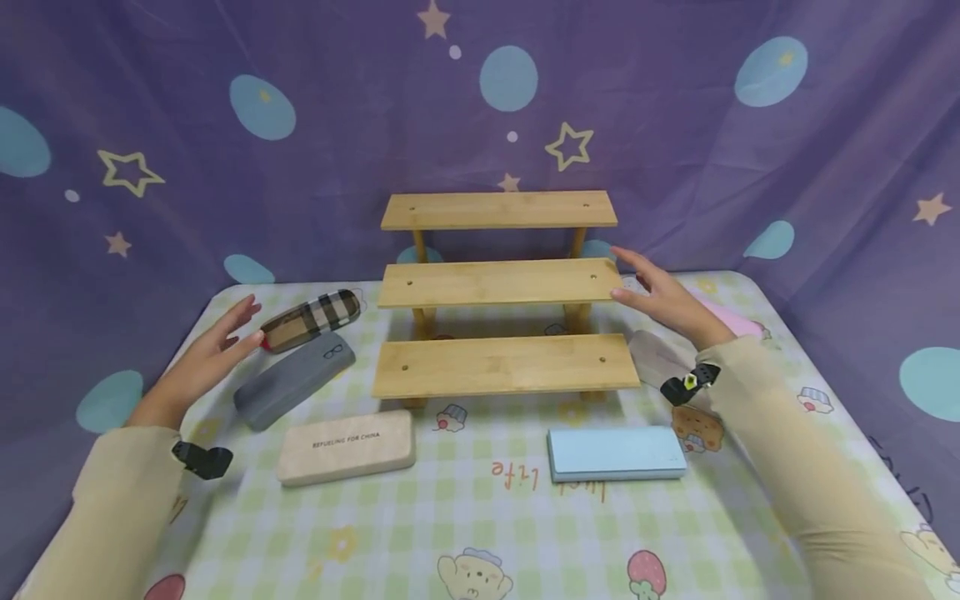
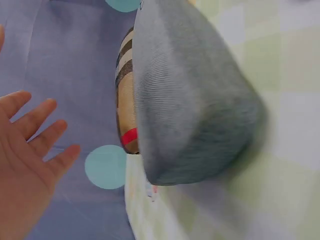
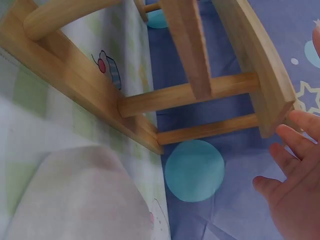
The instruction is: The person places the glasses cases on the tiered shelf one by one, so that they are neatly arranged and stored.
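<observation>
Fabric of the right sleeve [image 1: 795,450] and the wrist above it hide much of two things at the right of the head view: a pink object [image 1: 727,318], of which we see only a strip, and a pale grey case [image 1: 651,354], whose right part we cannot follow. We meet a pale rounded shape again at the lower left of the right wrist view, cut off by the bottom edge. In the left wrist view the grey case [image 1: 295,379] covers most of the plaid case [image 1: 311,321], and the top edge crops its far end; the thumb is barely in at the left border. We find both hands with fingers extended and spread, gripping nothing. The left hand [image 1: 202,362], left of centre in the head view, has its thumb near the red end of the plaid case, and the wrist view shows the fingers apart from both cases. The right hand [image 1: 671,304] reaches to the right end of the wooden stand's [image 1: 498,282] middle board; whether a fingertip touches it we cannot tell. Lower in the head view, well apart from the fingers, we see the beige case [image 1: 348,462] left of centre and the light blue case [image 1: 617,454] right of it.
</observation>
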`<action>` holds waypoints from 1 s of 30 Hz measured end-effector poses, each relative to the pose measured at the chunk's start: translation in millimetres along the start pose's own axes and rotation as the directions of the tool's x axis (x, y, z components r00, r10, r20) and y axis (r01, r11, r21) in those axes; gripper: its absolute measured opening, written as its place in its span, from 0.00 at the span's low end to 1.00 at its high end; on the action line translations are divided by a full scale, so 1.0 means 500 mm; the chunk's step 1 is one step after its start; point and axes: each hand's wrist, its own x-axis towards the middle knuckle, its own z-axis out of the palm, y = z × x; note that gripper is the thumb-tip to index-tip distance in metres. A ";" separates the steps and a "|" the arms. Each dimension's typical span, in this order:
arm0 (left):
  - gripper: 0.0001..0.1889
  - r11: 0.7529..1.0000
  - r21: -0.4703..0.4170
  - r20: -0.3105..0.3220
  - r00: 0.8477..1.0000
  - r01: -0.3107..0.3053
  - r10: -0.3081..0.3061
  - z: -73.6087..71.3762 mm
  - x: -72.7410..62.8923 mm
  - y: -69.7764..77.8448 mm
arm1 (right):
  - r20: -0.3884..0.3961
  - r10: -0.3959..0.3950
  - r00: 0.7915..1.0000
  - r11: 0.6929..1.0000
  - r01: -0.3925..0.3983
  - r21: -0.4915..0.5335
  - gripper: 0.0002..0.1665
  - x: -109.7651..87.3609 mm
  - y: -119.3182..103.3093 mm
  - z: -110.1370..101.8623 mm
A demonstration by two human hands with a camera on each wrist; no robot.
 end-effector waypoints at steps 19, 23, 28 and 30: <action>0.28 0.967 -0.243 -0.116 0.992 -0.079 0.052 0.051 -0.071 -0.040 | -0.058 -0.023 0.998 0.988 0.031 0.150 0.41 0.029 0.020 0.024; 0.28 0.961 -0.260 -0.168 0.984 -0.095 0.051 0.063 -0.077 -0.051 | -0.042 -0.018 0.999 0.973 0.027 0.227 0.40 0.032 0.020 0.032; 0.29 0.949 -0.298 -0.202 0.978 -0.103 0.042 0.073 -0.083 -0.061 | -0.054 0.003 0.999 0.964 0.012 0.266 0.40 0.038 0.030 0.034; 0.29 0.944 -0.318 -0.205 0.978 -0.092 0.026 0.077 -0.084 -0.065 | -0.070 0.004 0.998 0.963 0.015 0.269 0.41 0.041 0.037 0.034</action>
